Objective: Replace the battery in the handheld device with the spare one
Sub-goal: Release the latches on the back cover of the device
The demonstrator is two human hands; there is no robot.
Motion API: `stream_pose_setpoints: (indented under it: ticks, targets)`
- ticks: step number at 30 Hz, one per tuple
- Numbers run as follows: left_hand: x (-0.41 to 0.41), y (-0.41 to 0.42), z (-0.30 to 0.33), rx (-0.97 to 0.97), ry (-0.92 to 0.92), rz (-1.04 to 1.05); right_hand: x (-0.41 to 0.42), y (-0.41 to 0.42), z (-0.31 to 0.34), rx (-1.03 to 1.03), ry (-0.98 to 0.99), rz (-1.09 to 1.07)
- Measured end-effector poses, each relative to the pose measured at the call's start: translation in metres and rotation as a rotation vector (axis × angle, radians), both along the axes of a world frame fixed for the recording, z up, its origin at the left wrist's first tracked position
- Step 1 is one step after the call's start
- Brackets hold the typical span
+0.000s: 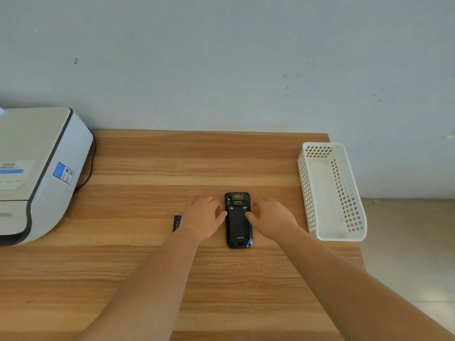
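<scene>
Your left hand [203, 217] and right hand [272, 217] flank the face-down handheld device [238, 221], thumbs on its back cover, fingers loosely curled, clamping nothing; next, release both latches [231, 208].

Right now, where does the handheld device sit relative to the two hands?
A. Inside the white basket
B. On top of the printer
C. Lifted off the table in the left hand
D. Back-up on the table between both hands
D: the handheld device lies back-up on the table, with the left hand and right hand on either side, thumbs at its edges.
</scene>
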State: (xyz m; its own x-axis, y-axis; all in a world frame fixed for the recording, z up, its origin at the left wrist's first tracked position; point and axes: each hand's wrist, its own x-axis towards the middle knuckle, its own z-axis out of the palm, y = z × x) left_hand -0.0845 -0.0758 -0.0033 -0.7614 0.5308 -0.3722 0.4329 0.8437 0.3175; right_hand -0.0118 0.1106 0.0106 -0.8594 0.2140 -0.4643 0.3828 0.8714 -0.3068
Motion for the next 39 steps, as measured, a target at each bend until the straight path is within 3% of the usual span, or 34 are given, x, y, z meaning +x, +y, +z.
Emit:
stream_pose_setpoints:
  ticks: [14,22,29,39]
  targets:
    - [-0.019,0.013,-0.011,0.176,0.117,-0.108,-0.016,0.005,-0.030,-0.052,0.235,0.086]
    - [-0.027,0.022,-0.004,0.134,0.129,-0.279,-0.016,0.007,-0.037,-0.042,0.297,0.142]
    - [-0.029,0.028,-0.004,0.061,0.125,-0.367,-0.018,0.008,-0.042,-0.085,0.311,0.189]
    - [-0.031,0.025,-0.008,0.112,0.096,-0.342,-0.019,0.008,-0.039,-0.102,0.269,0.167]
